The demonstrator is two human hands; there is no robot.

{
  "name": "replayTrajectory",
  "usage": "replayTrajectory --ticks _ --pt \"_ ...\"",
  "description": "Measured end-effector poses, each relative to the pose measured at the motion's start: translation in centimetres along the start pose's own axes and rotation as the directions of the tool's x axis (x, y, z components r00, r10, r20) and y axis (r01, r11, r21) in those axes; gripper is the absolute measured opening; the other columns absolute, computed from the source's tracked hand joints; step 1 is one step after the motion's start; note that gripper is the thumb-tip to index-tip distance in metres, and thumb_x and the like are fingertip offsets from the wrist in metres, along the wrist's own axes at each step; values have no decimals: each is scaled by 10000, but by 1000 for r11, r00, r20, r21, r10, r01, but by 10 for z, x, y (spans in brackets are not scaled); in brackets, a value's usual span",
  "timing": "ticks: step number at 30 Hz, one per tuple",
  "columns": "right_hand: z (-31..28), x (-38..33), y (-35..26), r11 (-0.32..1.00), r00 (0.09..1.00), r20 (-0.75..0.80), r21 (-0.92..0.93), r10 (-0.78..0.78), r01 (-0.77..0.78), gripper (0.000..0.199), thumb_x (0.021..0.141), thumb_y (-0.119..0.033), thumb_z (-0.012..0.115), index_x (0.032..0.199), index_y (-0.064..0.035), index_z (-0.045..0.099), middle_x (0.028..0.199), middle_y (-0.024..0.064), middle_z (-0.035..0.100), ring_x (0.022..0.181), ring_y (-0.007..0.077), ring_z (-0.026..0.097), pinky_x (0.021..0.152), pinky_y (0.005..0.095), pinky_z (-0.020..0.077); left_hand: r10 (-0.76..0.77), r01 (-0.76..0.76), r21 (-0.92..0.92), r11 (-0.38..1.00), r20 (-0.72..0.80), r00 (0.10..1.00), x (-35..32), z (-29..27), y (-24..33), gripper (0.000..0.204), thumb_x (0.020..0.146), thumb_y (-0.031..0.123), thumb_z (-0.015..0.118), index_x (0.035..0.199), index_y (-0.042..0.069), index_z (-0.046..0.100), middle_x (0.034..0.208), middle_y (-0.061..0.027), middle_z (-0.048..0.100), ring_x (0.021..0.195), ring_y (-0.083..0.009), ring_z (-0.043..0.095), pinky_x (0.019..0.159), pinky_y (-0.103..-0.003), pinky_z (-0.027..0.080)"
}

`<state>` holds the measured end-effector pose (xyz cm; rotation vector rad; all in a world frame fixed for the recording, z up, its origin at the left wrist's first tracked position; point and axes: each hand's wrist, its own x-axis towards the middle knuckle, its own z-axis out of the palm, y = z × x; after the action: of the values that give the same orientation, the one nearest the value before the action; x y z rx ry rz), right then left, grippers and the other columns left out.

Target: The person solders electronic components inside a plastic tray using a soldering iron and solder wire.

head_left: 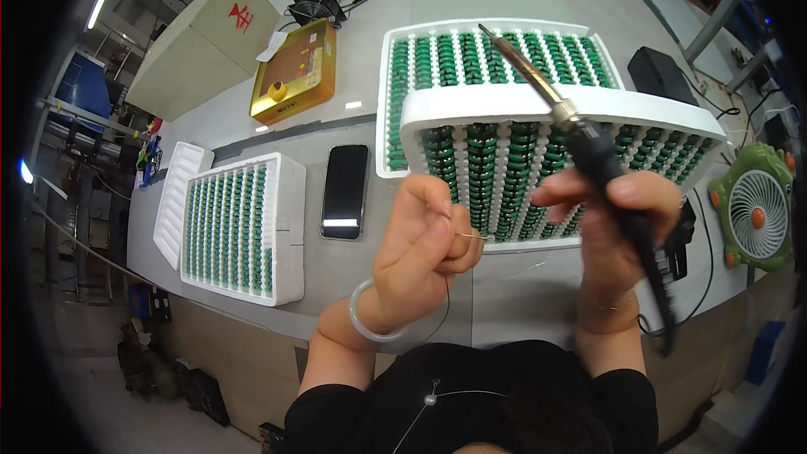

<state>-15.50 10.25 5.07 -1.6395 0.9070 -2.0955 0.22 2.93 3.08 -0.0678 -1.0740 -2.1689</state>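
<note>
Landmark: tilted white foam tray [462, 106], stood on the grey surface [336, 276], its face turned toward the person. Contents: green wound coils [482, 155], set in parallel rows between white toothed ribs.

Left hand [420, 240]: placed at the near left corner of the tilted tray. Grip pinched closed, thumb to fingers; a thin wire [471, 236] is held, its end pointed toward the tray. A pale bangle [370, 311] is worn at the wrist.

Right hand [618, 227]: raised before the tray's right part. Grip closed about the black handle of a soldering iron [598, 155]; its tip is directed away and leftward, across the tray's upper edge.

Beyond the tray: a second foam tray [382, 130], laid flat, likewise filled with coils.

Left of the tray: a black smartphone [345, 193]; farther left, a third coil-filled foam tray [287, 235].

Beyond and left: a yellow-cased unit with knob [294, 71].

Right of the tray: a green desk fan [756, 206].
</note>
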Motion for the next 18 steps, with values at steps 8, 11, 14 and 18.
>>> replayTrajectory --ticks 8,11,14,18 --pt "11 -3 13 993 966 257 -104 -18 46 627 623 100 682 1067 -144 311 972 172 513 791 216 600 679 301 483 -313 278 -243 929 -121 942 -3 14 -7 77 915 171 366 967 136 322 574 17 302 452 -65 218 469 -206 224" --pt "11 -5 7 998 980 200 -67 18 -5 640 610 127 669 1056 -159 310 940 149 475 730 188 581 616 257 507 -342 334 -210 919 -5 940 -3 13 -4 83 920 182 366 957 126 317 577 13 315 453 -60 211 462 -196 219" --pt "1 -7 -2 996 996 91 83 19 -27 681 587 135 672 1074 -172 307 948 144 465 700 190 570 610 252 505 -372 377 -79 923 65 926 -4 11 2 90 916 157 387 950 97 329 584 13 330 456 -56 233 458 -190 236" --pt "1 -3 -8 989 1000 12 145 -27 25 685 597 134 676 1111 -149 324 977 208 499 683 217 602 627 286 511 -133 70 638 767 51 990 -14 17 21 108 881 56 451 959 48 377 622 0 388 489 -54 348 457 -191 317"
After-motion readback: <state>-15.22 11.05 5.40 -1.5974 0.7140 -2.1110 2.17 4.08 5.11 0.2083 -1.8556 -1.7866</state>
